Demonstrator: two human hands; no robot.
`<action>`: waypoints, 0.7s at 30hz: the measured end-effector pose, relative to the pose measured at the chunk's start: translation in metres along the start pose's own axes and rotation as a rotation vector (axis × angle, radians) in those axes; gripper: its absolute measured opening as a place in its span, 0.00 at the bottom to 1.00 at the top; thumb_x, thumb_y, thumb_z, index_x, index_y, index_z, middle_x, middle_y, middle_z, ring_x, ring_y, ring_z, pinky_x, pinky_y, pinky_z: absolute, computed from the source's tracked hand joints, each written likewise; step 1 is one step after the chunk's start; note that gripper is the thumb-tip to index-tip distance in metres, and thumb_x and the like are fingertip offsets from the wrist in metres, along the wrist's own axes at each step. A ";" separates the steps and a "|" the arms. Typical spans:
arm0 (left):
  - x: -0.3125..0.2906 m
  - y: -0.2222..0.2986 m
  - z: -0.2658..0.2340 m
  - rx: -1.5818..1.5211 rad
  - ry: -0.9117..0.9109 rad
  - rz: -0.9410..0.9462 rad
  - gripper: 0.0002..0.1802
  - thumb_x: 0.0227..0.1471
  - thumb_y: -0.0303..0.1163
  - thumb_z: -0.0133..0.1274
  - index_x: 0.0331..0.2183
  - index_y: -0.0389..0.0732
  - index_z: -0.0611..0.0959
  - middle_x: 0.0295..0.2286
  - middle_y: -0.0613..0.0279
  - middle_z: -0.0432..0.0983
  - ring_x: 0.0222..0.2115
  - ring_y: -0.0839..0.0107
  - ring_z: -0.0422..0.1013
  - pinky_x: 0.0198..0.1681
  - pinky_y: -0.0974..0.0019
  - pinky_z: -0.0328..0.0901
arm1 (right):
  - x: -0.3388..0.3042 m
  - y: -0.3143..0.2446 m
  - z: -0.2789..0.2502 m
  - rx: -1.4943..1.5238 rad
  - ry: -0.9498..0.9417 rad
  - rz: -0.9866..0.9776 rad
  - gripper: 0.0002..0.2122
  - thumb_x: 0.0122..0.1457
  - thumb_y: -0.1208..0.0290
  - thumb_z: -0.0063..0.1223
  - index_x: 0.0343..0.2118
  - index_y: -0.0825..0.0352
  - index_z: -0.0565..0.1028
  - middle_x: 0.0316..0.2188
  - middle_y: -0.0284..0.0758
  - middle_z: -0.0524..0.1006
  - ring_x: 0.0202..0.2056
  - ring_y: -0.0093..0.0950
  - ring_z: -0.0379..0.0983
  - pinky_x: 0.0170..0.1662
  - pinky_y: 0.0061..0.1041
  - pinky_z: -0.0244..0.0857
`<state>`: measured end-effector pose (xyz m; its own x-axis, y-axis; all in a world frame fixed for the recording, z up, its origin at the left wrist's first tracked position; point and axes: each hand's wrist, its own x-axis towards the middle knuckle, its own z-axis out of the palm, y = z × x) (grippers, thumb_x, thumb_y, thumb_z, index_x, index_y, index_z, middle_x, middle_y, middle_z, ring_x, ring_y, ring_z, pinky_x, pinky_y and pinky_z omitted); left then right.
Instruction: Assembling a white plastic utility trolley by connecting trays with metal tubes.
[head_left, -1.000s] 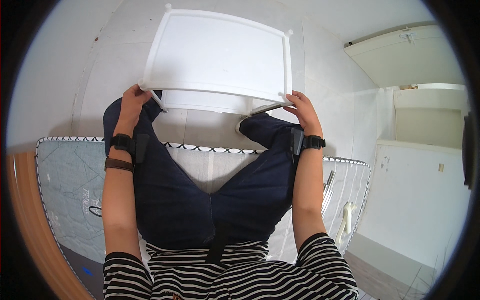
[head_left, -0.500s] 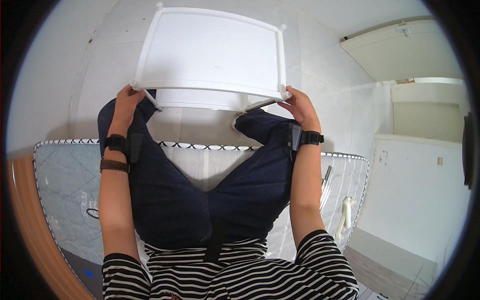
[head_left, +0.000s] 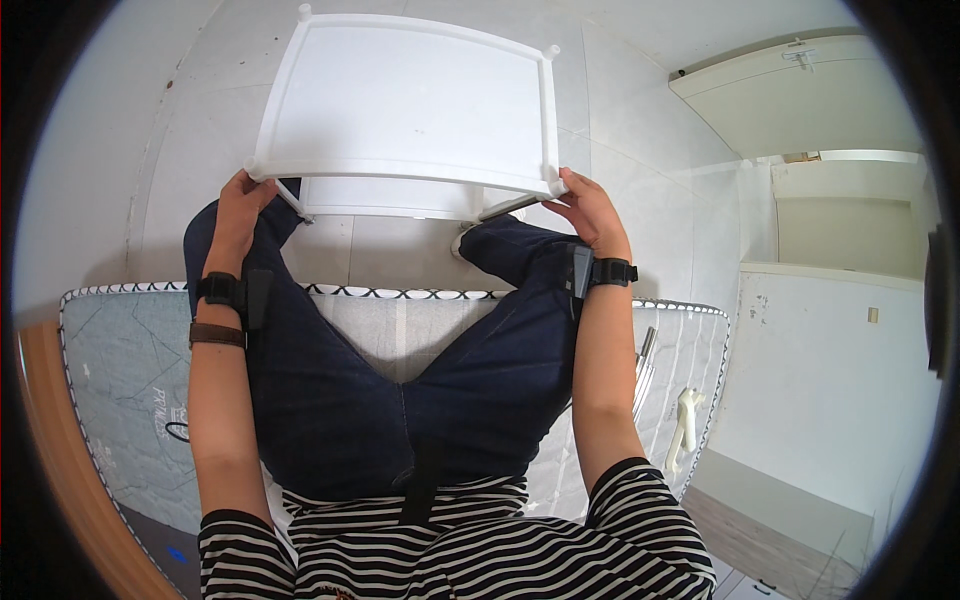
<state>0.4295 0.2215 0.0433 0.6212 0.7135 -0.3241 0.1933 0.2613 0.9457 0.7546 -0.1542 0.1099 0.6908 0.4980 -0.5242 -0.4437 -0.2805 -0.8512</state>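
A white plastic rack [head_left: 405,95] stands in front of my knees, its flat top tray edged by a raised rim with round corner studs. Below the top, a lower white shelf [head_left: 390,197] and metal side poles show in part. My left hand [head_left: 242,205] has its fingers closed around the rack's near left corner. At the near right corner, my right hand [head_left: 588,208] grips the edge with thumb and fingers. The undersides of both corners are hidden.
I sit on a quilted grey mattress [head_left: 120,380] with black-and-white edging. To my right on it lie several metal tubes [head_left: 645,365] and a white plastic piece [head_left: 684,430]. A pale cabinet [head_left: 820,360] stands at the right, by a tiled floor [head_left: 650,220].
The whole view has shifted slightly, so the rack and both hands appear a little further left. Both hands keep their hold on the same corners.
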 end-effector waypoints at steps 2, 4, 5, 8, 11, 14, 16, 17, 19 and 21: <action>0.001 -0.002 0.000 0.000 0.008 0.001 0.16 0.50 0.23 0.52 0.43 0.32 0.74 0.37 0.62 0.73 0.36 0.76 0.69 0.44 0.73 0.64 | -0.001 0.000 0.002 -0.005 0.009 0.000 0.22 0.63 0.63 0.42 0.50 0.79 0.64 0.45 0.44 0.70 0.46 0.35 0.68 0.53 0.38 0.64; 0.001 -0.004 0.000 -0.012 0.014 0.010 0.15 0.51 0.23 0.52 0.43 0.32 0.75 0.36 0.62 0.73 0.35 0.76 0.69 0.43 0.73 0.65 | -0.003 -0.001 0.003 -0.016 0.003 -0.012 0.22 0.63 0.63 0.43 0.51 0.78 0.64 0.45 0.44 0.70 0.47 0.35 0.68 0.53 0.38 0.64; 0.001 -0.004 0.000 -0.024 0.020 0.018 0.15 0.51 0.23 0.52 0.42 0.32 0.75 0.36 0.62 0.74 0.34 0.77 0.69 0.42 0.74 0.65 | -0.004 -0.001 0.003 -0.017 0.003 -0.011 0.22 0.63 0.63 0.43 0.51 0.78 0.64 0.45 0.44 0.70 0.47 0.35 0.68 0.53 0.38 0.64; 0.003 -0.004 0.000 -0.002 0.018 0.014 0.13 0.50 0.23 0.53 0.41 0.32 0.76 0.34 0.63 0.74 0.33 0.77 0.69 0.41 0.74 0.65 | -0.004 -0.001 0.003 -0.045 -0.002 -0.011 0.22 0.63 0.62 0.44 0.51 0.78 0.63 0.47 0.44 0.69 0.49 0.35 0.67 0.54 0.38 0.64; 0.005 -0.003 -0.004 0.006 0.011 0.023 0.13 0.50 0.23 0.53 0.40 0.32 0.77 0.32 0.64 0.74 0.33 0.78 0.69 0.40 0.74 0.64 | 0.000 0.001 0.000 -0.028 -0.046 -0.017 0.23 0.63 0.61 0.44 0.52 0.78 0.62 0.48 0.44 0.69 0.50 0.35 0.66 0.55 0.38 0.62; 0.005 -0.005 -0.002 0.008 0.019 0.030 0.14 0.50 0.23 0.53 0.40 0.32 0.76 0.34 0.63 0.74 0.33 0.77 0.70 0.41 0.74 0.65 | 0.002 -0.001 -0.002 -0.028 -0.073 -0.005 0.24 0.62 0.61 0.44 0.53 0.78 0.62 0.49 0.44 0.68 0.51 0.36 0.65 0.56 0.38 0.61; 0.004 -0.006 -0.002 0.006 0.026 0.032 0.14 0.50 0.22 0.53 0.41 0.31 0.76 0.34 0.62 0.74 0.33 0.76 0.70 0.42 0.73 0.65 | 0.001 -0.001 0.000 -0.053 -0.026 0.004 0.24 0.63 0.61 0.44 0.53 0.77 0.61 0.49 0.44 0.68 0.51 0.35 0.65 0.55 0.38 0.61; 0.004 -0.007 -0.002 -0.001 0.032 0.031 0.14 0.49 0.22 0.52 0.41 0.31 0.76 0.35 0.62 0.74 0.34 0.75 0.70 0.43 0.73 0.65 | 0.000 0.000 0.001 -0.049 -0.030 0.002 0.24 0.63 0.61 0.44 0.53 0.77 0.61 0.49 0.44 0.68 0.51 0.35 0.65 0.55 0.38 0.61; 0.006 -0.008 -0.003 -0.018 0.028 0.032 0.16 0.49 0.20 0.52 0.42 0.30 0.76 0.36 0.60 0.74 0.35 0.73 0.71 0.44 0.72 0.66 | -0.002 0.001 0.003 -0.056 -0.006 -0.007 0.24 0.61 0.61 0.46 0.53 0.76 0.62 0.46 0.43 0.70 0.49 0.33 0.66 0.53 0.34 0.62; 0.006 -0.007 -0.001 0.014 0.044 0.026 0.17 0.49 0.19 0.52 0.43 0.30 0.75 0.37 0.59 0.74 0.36 0.73 0.71 0.43 0.72 0.67 | -0.003 0.002 0.003 -0.061 -0.007 -0.016 0.25 0.61 0.60 0.46 0.53 0.76 0.62 0.45 0.43 0.71 0.49 0.33 0.66 0.53 0.34 0.62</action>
<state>0.4309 0.2247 0.0349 0.5920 0.7481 -0.2999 0.1881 0.2336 0.9540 0.7503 -0.1538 0.1095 0.6934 0.5085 -0.5106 -0.3967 -0.3222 -0.8596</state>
